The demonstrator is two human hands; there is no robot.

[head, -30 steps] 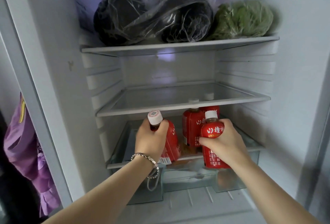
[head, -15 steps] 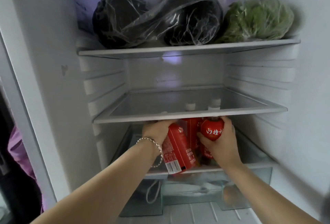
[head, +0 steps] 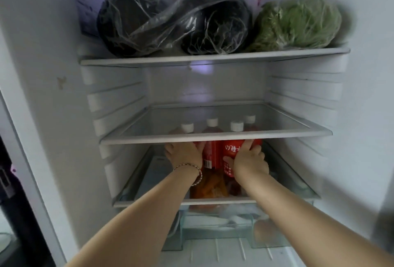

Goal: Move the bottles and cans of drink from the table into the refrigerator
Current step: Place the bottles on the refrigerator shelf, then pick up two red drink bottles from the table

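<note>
Several red drink bottles with white caps stand on the lower glass shelf (head: 298, 192) of the open refrigerator. Their caps show through the middle glass shelf (head: 215, 135). My left hand (head: 184, 151) wraps around the left front bottle (head: 210, 156), whose cap (head: 187, 127) sits above my fingers. My right hand (head: 249, 159) grips the right front bottle (head: 231, 149) by its red label. Two more bottles stand behind, seen only by their caps (head: 212, 122) and shoulders. Both held bottles are upright and deep under the middle shelf.
The top shelf (head: 213, 59) holds two dark items in clear plastic bags (head: 174, 17) and a bagged green cabbage (head: 296, 21). A clear crisper drawer (head: 215, 230) sits below the lower shelf. The fridge's left frame (head: 27, 139) runs down the left side.
Both hands have pushed their bottles further back under the middle shelf, beside the two bottles standing there. The camera has moved closer to the fridge.
</note>
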